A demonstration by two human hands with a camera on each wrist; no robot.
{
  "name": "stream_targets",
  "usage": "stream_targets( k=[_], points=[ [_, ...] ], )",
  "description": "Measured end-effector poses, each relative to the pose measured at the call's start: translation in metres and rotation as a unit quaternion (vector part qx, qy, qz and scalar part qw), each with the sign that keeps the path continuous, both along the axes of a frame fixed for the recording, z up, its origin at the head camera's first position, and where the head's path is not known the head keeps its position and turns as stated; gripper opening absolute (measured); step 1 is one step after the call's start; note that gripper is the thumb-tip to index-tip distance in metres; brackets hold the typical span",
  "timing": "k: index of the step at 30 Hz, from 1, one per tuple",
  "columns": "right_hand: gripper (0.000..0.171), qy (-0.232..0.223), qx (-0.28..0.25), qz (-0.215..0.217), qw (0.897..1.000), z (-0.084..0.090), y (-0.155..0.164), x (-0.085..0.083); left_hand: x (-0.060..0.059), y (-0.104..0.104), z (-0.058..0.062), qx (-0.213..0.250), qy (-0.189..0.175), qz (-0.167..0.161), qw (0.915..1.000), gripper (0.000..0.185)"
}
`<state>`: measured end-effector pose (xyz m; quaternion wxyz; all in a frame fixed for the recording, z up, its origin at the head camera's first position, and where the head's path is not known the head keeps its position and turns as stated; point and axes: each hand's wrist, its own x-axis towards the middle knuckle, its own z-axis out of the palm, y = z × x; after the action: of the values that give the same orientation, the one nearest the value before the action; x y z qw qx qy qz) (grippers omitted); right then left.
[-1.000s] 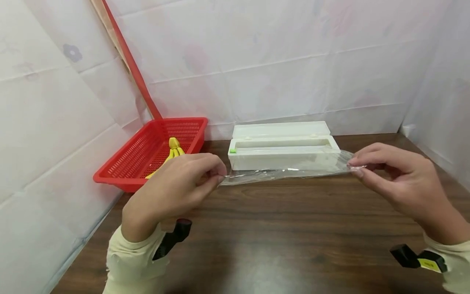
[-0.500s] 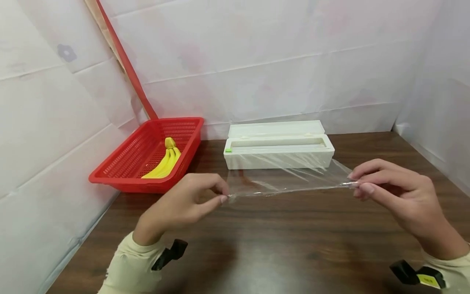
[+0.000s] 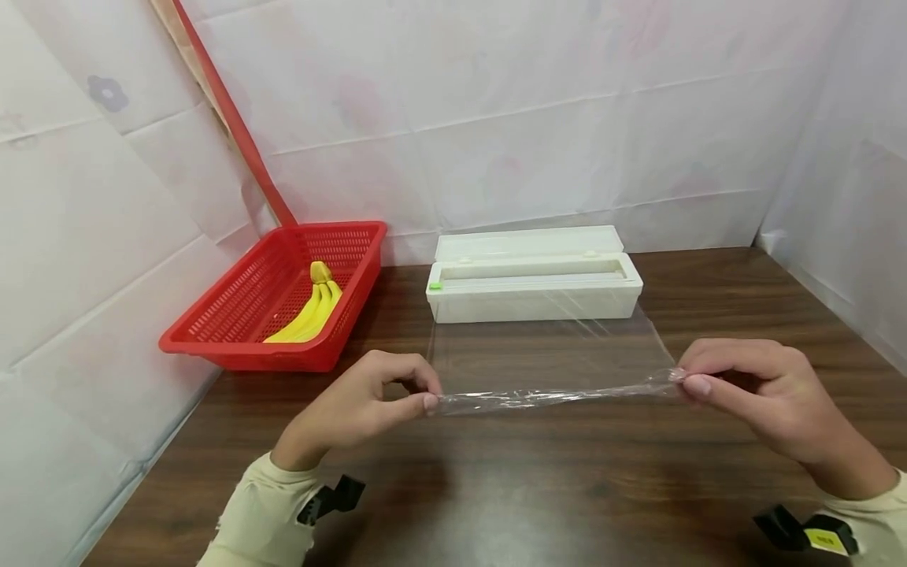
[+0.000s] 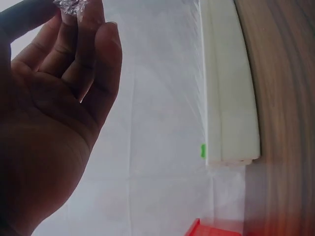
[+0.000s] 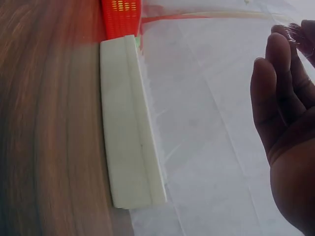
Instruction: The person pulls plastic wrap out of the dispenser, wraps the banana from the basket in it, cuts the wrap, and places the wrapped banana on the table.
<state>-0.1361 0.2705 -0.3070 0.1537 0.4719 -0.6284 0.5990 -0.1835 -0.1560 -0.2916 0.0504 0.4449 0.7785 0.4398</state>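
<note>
A sheet of clear plastic wrap (image 3: pixel 538 354) stretches from a white wrap dispenser box (image 3: pixel 534 304) toward me. Its lid stands up at the back, and a small green slider (image 3: pixel 435 286) sits at the left end of its front edge. My left hand (image 3: pixel 364 409) pinches the sheet's left corner between thumb and fingertips. At the right corner my right hand (image 3: pixel 761 394) pinches the bunched film. Between the hands the near edge is gathered into a shiny strip. Crumpled film (image 4: pixel 73 6) shows at the left fingertips in the left wrist view.
To the left of the box is a red plastic basket (image 3: pixel 248 356) with a bunch of yellow bananas (image 3: pixel 312 313) in it. A red strip (image 3: pixel 234 118) rises behind the basket along the corner. White sheeting (image 3: pixel 510 118) walls the dark wooden table (image 3: pixel 567 488) at back and sides.
Both hands have moved toward me and down, drawing more wrap out of the box. The film now spans a longer stretch of table. The box and basket stay in place.
</note>
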Motion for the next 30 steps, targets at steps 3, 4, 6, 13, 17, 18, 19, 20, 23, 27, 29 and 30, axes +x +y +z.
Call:
stream_targets(
  k=[3,4,6,13,17,18,19,20,23,27,29,30],
  points=[
    [0.033,-0.011,0.026,-0.052,0.998,-0.005,0.003,0.000,-0.003,0.001,-0.004,0.000,-0.021,0.000,0.9998,0.009],
    [0.034,-0.016,0.036,-0.076,0.996,-0.006,0.004,0.001,-0.004,0.001,-0.005,0.001,-0.030,0.001,0.9995,0.008],
    [0.035,-0.024,0.067,-0.144,0.987,-0.009,0.005,0.002,-0.006,0.002,-0.008,-0.002,-0.042,0.003,0.9991,0.007],
    [0.031,-0.039,0.116,-0.263,0.957,-0.015,0.002,0.001,-0.010,0.003,-0.015,-0.021,-0.075,0.016,0.9968,0.005],
    [0.028,-0.054,0.109,-0.283,0.951,-0.019,0.001,-0.002,-0.012,0.001,-0.016,-0.032,-0.084,0.023,0.9957,0.004],
    [0.028,-0.058,0.105,-0.279,0.953,-0.020,0.001,-0.003,-0.012,0.001,-0.016,-0.036,-0.086,0.026,0.9953,0.006],
    [0.028,-0.058,0.105,-0.277,0.953,-0.020,0.001,-0.004,-0.012,0.001,-0.016,-0.041,-0.087,0.028,0.9949,0.007],
    [0.027,-0.060,0.100,-0.272,0.955,-0.021,0.002,-0.005,-0.013,0.000,-0.016,-0.046,-0.087,0.031,0.9947,0.008],
    [0.027,-0.068,0.073,-0.222,0.970,-0.022,0.006,-0.007,-0.013,0.000,-0.017,-0.055,-0.087,0.029,0.9943,0.006],
    [0.031,-0.093,0.054,-0.118,0.987,-0.022,0.014,-0.009,-0.012,-0.001,-0.018,-0.058,-0.080,0.010,0.9951,0.005],
    [0.035,-0.108,0.080,-0.067,0.989,-0.021,0.020,-0.010,-0.012,-0.003,-0.020,-0.058,-0.077,-0.002,0.9953,0.005],
    [0.037,-0.113,0.104,-0.048,0.987,-0.020,0.022,-0.011,-0.012,-0.003,-0.021,-0.061,-0.076,-0.007,0.9952,0.005]
  ],
)
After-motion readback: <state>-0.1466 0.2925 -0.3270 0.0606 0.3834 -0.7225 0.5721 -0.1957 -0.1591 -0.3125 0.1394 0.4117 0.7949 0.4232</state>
